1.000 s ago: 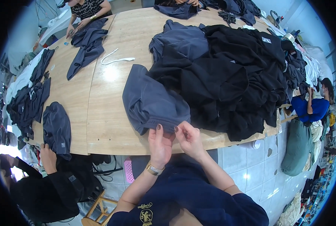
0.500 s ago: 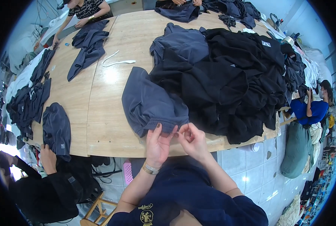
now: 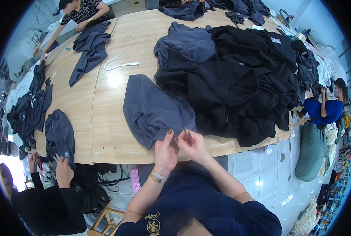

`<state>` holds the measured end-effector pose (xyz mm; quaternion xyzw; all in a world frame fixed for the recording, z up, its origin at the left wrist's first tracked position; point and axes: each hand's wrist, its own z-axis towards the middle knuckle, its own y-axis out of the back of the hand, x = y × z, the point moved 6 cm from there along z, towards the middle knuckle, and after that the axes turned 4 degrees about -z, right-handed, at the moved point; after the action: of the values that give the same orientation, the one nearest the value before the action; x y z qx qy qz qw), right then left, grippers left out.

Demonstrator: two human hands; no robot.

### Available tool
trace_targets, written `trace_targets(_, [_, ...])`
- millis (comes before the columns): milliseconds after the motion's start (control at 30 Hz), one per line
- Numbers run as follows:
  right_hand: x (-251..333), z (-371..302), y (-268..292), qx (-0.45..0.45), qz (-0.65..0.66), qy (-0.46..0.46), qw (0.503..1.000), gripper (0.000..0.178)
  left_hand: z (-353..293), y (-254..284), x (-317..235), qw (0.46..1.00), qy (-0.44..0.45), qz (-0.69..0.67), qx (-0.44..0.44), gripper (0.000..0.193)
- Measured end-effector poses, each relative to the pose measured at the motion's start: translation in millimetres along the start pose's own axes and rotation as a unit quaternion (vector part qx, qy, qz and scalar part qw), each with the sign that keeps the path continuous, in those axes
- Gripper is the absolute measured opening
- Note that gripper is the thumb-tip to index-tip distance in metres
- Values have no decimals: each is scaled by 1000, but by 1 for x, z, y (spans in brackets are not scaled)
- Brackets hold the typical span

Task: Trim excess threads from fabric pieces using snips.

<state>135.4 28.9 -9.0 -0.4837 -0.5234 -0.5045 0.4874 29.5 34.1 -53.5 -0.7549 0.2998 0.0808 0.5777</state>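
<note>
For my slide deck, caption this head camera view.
Both hands, left hand and right hand, pinch a grey garment's edge on a wooden table.

A grey-blue garment (image 3: 153,110) is spread on the wooden surface (image 3: 100,129), its near hem at the edge. The hem is pinched by the left hand (image 3: 165,154), thumb raised; a small red tool (image 3: 189,137) is gripped by the right hand (image 3: 194,148), held just beside the left. A large heap of black garments (image 3: 242,82) is seen touching the garment's right side. A white cord (image 3: 120,65) lies farther back.
</note>
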Motion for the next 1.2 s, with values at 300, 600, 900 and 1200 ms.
trace_targets(300, [21, -15, 18, -3, -129, 63, 990, 12, 1, -25, -23, 999, -42, -9, -1, 26])
trace_targets(600, [24, -5, 9, -48, -380, 163, 909, 20, -1, -19, -22, 999, -33, -39, -3, 27])
trace_targets(900, [21, -4, 6, -24, -424, 157, 892, 21, -4, -29, -22, 998, -22, -53, -35, 26])
trace_targets(1200, [22, -3, 7, -12, -422, 147, 895, 21, -3, -20, -18, 998, -38, -40, -25, 23])
